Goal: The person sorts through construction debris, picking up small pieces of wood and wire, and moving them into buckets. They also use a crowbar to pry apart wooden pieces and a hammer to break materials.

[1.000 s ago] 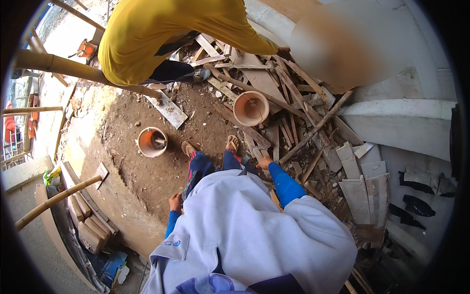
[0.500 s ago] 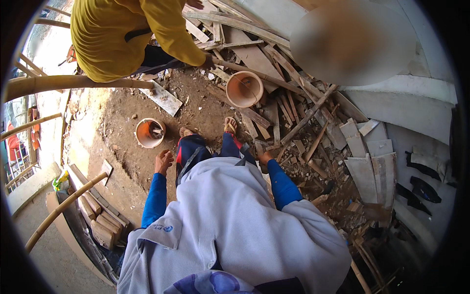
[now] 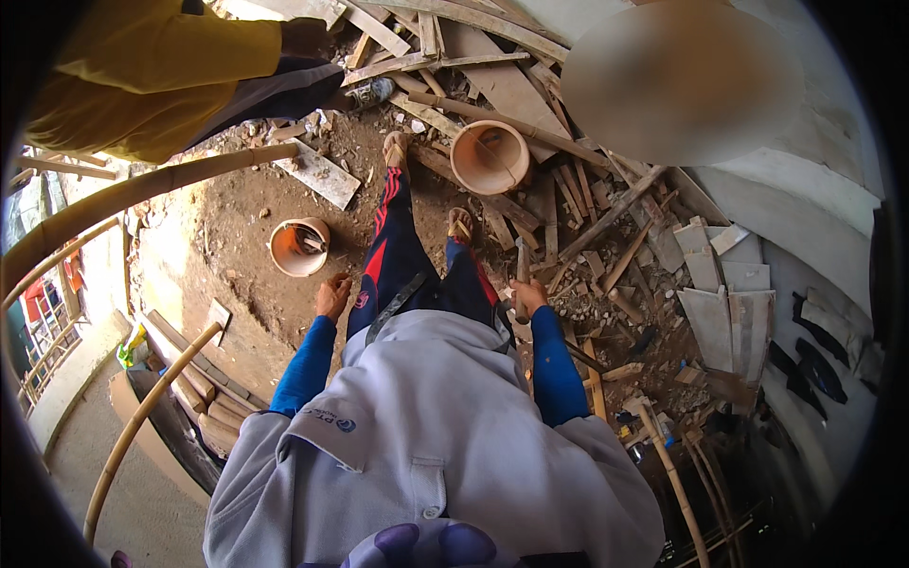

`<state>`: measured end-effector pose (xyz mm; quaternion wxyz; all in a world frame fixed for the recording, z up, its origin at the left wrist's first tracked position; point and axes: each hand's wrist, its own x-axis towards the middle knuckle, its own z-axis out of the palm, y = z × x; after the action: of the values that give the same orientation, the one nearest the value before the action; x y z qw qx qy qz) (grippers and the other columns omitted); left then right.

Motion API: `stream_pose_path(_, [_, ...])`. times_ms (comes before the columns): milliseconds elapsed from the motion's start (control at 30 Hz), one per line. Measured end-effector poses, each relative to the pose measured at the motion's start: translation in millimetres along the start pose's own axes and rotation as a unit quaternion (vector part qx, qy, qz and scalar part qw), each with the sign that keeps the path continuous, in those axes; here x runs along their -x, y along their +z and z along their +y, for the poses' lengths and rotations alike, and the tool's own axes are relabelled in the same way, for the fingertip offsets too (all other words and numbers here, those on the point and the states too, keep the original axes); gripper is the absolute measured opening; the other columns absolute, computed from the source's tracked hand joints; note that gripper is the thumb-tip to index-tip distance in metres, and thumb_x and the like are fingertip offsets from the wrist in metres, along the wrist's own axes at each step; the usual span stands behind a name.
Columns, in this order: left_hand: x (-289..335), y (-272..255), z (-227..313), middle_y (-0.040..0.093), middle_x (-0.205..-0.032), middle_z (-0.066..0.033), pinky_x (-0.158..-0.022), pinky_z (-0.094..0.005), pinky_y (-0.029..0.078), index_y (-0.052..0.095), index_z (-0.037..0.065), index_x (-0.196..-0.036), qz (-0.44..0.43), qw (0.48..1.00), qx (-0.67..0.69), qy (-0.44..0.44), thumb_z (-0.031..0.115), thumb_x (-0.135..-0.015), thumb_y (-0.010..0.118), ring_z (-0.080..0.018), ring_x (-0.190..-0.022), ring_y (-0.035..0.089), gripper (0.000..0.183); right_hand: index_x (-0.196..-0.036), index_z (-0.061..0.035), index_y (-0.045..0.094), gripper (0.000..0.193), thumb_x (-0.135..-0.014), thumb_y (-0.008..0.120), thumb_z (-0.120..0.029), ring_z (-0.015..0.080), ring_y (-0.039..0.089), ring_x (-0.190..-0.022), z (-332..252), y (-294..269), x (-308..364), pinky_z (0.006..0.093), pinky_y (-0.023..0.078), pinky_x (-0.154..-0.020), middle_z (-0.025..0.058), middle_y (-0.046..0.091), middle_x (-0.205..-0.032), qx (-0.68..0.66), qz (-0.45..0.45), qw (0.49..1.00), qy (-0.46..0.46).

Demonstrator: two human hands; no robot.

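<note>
My right hand point(image 3: 531, 297) is closed around a short wooden handle point(image 3: 522, 260) beside my right thigh; whatever is fixed to the handle cannot be made out. On the other side, my left hand point(image 3: 332, 295) hangs empty next to my left thigh, its fingers loosely bent and apart. Nearest to it, a small orange-brown bucket point(image 3: 280, 248) sits on the dirt with some pieces inside. A larger bucket point(image 3: 491, 156) of similar colour stands ahead of my feet, against scattered planks, with a thin handle across its mouth.
A co-worker in a yellow shirt point(image 3: 156, 76) is at the upper left. Bamboo poles point(image 3: 147, 194) cross the left side. Broken boards point(image 3: 502, 85) and rubble cover the ground ahead and to the right. Flat panels point(image 3: 724, 322) lie by the wall. A loose board point(image 3: 319, 174) lies beyond the small bucket.
My left foot has stepped forward, toward the larger bucket. Both my hands stay low at my sides. The co-worker has shifted left, and the arm that reached toward the planks has drawn back.
</note>
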<state>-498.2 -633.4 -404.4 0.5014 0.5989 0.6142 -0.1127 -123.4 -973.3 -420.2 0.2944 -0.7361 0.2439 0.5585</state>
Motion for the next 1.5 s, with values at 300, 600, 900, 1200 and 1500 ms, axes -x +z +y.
stream_pose_path(300, [-268.0, 39.8, 154.9, 0.070, -0.104, -0.0260, -0.085, -0.0468, 0.054, 0.067, -0.001, -0.118, -0.096, 0.950, -0.193, 0.227, 0.028, -0.092, 0.062, -0.0406, -0.097, 0.069, 0.039, -0.103, 0.0019, 0.059, 0.028, -0.087, 0.074, -0.016, 0.0172, 0.061, -0.055, 4.2, 54.6, 50.7, 0.0345, 0.048, -0.048, 0.0091, 0.063, -0.076, 0.142, 0.073, 0.987, 0.015])
stream_pose_path(600, [-500.2, 114.6, 307.7, 0.047, -0.143, -0.0213, -0.105, -0.0521, 0.043, 0.044, 0.008, -0.145, -0.078, 0.792, -0.461, 0.392, 0.024, -0.078, 0.078, -0.0419, -0.129, 0.049, 0.076, -0.101, 0.0038, 0.061, 0.032, -0.089, 0.074, -0.022, 0.0160, 0.060, -0.055, 25.9, 116.6, 80.3, 0.0335, 0.048, -0.050, 0.0076, 0.063, -0.071, 0.080, 0.029, 0.974, 0.211])
stream_pose_path(900, [-602.6, 202.8, 278.2, 0.063, -0.132, -0.0173, -0.094, -0.0518, 0.050, 0.035, 0.012, -0.153, -0.194, 0.723, -0.557, 0.359, 0.021, -0.076, 0.080, -0.0379, -0.120, 0.060, 0.090, -0.103, 0.0050, 0.063, 0.038, -0.087, 0.077, -0.026, 0.0210, 0.068, -0.069, 137.3, 171.7, 111.1, 0.0355, 0.052, -0.061, 0.0136, 0.069, -0.080, 0.007, 0.055, 0.982, 0.183])
stream_pose_path(1200, [-511.6, 155.5, 387.4, 0.069, -0.094, -0.0266, -0.080, -0.0520, 0.051, 0.058, 0.000, -0.117, -0.265, 0.701, -0.508, 0.426, 0.029, -0.074, 0.068, -0.0444, -0.088, 0.067, 0.052, -0.106, 0.0046, 0.064, 0.041, -0.090, 0.071, -0.032, 0.0346, 0.070, -0.088, 228.8, 223.2, 137.3, 0.0440, 0.053, -0.075, 0.0231, 0.070, -0.091, -0.080, 0.041, 0.981, 0.169])
stream_pose_path(1500, [-375.1, 96.8, 362.3, 0.052, -0.054, 0.0031, -0.035, -0.0255, 0.040, 0.059, 0.010, -0.078, -0.570, 0.762, -0.305, 0.051, 0.069, -0.084, 0.070, -0.0080, -0.039, 0.048, 0.060, -0.104, 0.0030, 0.059, 0.045, -0.086, 0.080, -0.032, 0.0183, 0.064, -0.059, 212.7, 168.3, 112.0, 0.0348, 0.052, -0.054, 0.0095, 0.064, -0.075, -0.117, 0.047, 0.975, 0.183])
